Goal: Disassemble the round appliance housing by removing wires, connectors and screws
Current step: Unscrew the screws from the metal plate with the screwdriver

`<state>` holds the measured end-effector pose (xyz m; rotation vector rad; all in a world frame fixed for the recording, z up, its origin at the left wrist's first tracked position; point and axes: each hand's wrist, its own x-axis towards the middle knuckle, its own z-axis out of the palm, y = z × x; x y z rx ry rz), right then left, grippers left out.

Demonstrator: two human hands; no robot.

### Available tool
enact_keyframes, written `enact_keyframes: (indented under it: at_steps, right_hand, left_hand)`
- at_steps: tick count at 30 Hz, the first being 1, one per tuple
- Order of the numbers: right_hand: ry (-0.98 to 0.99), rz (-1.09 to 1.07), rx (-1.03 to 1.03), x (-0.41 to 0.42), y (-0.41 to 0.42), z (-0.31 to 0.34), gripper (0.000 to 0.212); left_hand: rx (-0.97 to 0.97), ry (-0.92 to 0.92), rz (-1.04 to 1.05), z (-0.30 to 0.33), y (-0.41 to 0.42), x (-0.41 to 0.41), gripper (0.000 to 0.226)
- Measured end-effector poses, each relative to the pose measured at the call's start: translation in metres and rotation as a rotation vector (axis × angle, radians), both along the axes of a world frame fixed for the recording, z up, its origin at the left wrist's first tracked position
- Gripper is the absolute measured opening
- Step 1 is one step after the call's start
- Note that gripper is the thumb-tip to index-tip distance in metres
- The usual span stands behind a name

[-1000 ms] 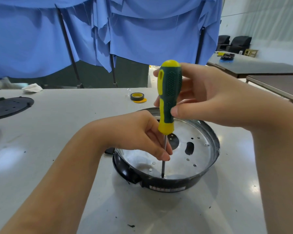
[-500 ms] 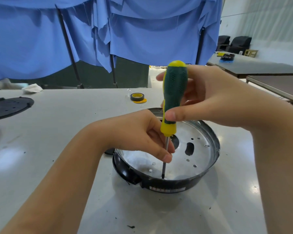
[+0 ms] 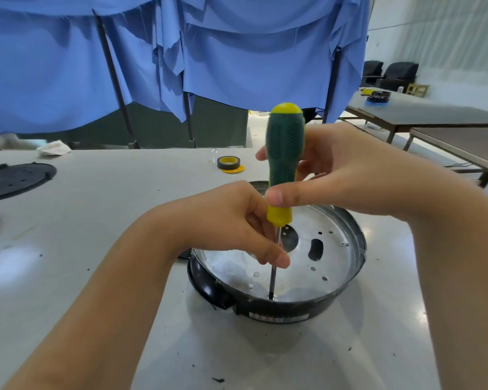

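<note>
Tape roll [image 3: 227, 163], black disc [image 3: 14, 180]

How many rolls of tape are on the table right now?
1. The roll of tape lies flat on the table, beyond the round housing and both hands; nothing suggests another, though the hands hide some tabletop.

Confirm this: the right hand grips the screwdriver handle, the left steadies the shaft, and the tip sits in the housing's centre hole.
Wrong on the tip. In the head view the screwdriver tip sits at the housing near rim, not the centre hole. Right hand grips the handle; left hand steadies the shaft.
</note>
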<state>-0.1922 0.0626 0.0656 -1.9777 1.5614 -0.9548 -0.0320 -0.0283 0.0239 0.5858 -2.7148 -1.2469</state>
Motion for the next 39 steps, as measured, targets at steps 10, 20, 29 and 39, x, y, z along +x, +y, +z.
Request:
enact_keyframes:
  at_steps: [10,20,29,39]
  right_hand:
    - [-0.101,0.104,0.059,-0.008,0.003,0.0,0.065]
    - [-0.093,0.041,0.026,-0.004,0.001,0.0,0.066]
    - [-0.163,0.178,0.121,-0.009,0.004,0.001,0.069]
    - [0.003,0.023,0.061,0.0,0.002,0.002,0.056]
  left_hand:
    - [0.049,0.019,-0.03,0.004,0.003,0.002,0.01]
    - [0.008,0.048,0.003,0.002,0.005,-0.001,0.012]
    - [0.077,-0.031,-0.06,0.004,0.001,0.005,0.011]
    - [0.016,0.013,-0.014,0.003,0.004,0.0,0.01]
